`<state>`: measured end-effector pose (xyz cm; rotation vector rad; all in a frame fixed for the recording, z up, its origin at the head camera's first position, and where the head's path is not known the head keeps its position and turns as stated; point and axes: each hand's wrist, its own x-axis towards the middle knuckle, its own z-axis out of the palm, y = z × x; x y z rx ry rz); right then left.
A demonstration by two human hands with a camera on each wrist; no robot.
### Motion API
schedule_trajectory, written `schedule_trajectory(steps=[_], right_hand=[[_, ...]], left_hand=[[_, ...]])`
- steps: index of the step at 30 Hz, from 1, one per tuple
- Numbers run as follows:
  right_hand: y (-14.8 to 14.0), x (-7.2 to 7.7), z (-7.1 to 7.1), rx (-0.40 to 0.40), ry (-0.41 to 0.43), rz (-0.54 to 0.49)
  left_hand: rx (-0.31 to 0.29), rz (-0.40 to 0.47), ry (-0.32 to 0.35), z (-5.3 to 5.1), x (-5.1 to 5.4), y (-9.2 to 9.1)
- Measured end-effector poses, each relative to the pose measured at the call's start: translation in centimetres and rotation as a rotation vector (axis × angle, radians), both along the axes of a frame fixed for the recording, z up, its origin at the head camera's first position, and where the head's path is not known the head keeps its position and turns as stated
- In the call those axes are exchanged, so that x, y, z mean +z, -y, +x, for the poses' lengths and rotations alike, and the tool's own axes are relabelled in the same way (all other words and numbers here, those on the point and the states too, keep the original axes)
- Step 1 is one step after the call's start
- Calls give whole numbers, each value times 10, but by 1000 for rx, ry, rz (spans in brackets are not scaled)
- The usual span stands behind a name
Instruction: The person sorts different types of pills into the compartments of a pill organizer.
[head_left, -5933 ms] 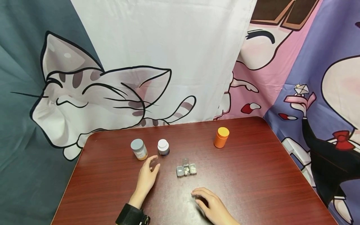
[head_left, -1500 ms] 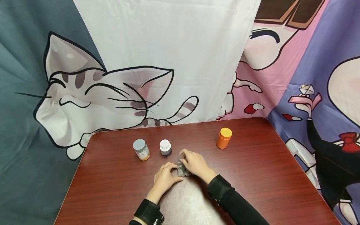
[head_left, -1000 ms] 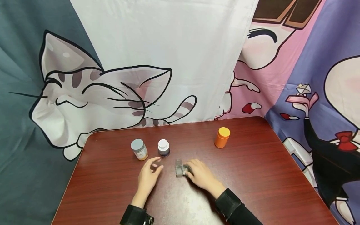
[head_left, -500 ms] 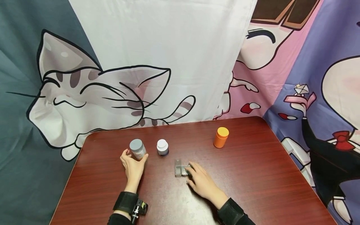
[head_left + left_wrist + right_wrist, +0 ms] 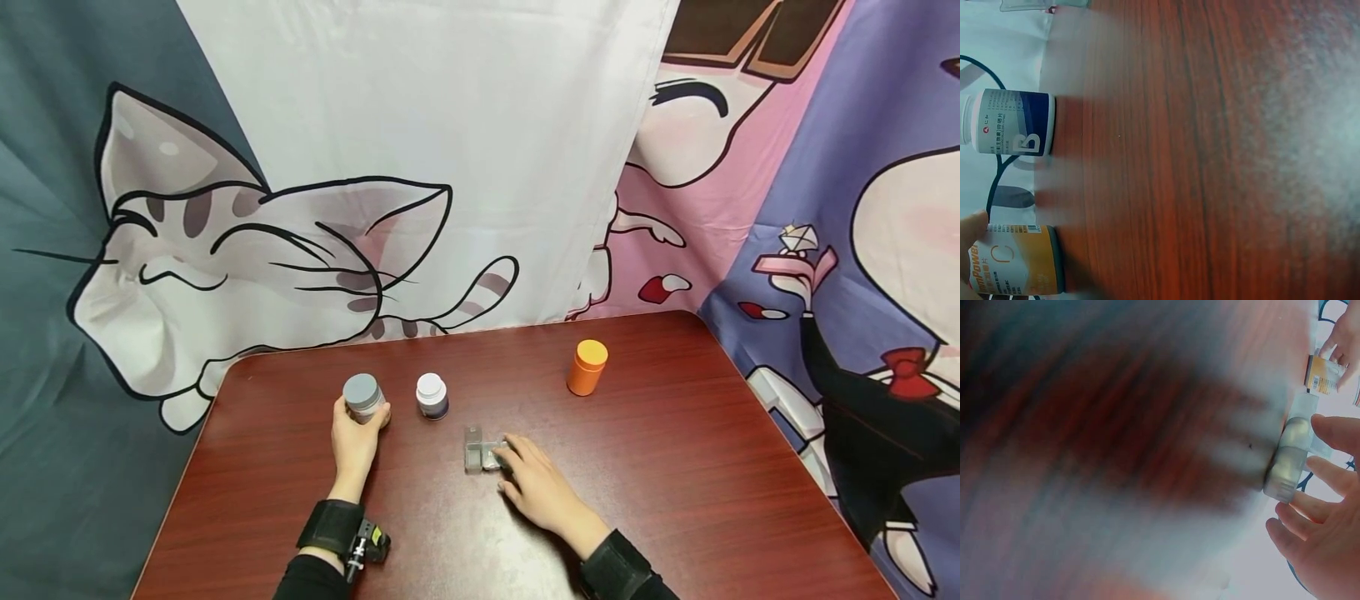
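Observation:
My left hand is round the lower part of a grey-lidded pill bottle, thumb on its right side. The bottle stands upright on the table; in the left wrist view its label is orange and white with a big C. My right hand rests at the right end of a small clear pill organizer, fingers loosely bent and covering part of it. The organizer's left compartment has its lid raised. Pale pills show through the organizer in the right wrist view, with fingertips against or very near it.
A white-capped bottle with a dark blue lower label, marked B, stands between the grey-lidded bottle and the organizer. An orange bottle with a yellow cap stands at the back right. Behind the wooden table hangs a cartoon-printed cloth.
My left hand has left the organizer, moved left and taken hold of the grey-lidded bottle. My right hand has slid to the organizer's right side. The raised lid is now the left one, formerly the middle.

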<state>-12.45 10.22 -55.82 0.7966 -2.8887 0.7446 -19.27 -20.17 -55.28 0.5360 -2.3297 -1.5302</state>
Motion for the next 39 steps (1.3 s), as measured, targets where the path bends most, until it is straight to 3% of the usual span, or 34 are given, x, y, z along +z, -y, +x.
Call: schedule_trajectory(steps=[7,21,25,30,39], right_hand=[[-6,2,4,4,-3,-14],[-20,7,32,-2,-72,34],[-20,11,41,-9,-58,13],[-20,14,49,-50,-29,-49],[-14,20,54,-98,-72,-132]], left_hand=[[-10,47,-16,19,1,-6],[-133,123,43,91,15,-51],[-202,134,45,110,14,-72],[-348,147,43,129,12,-97],[-535,139,101,138,13,-125]])
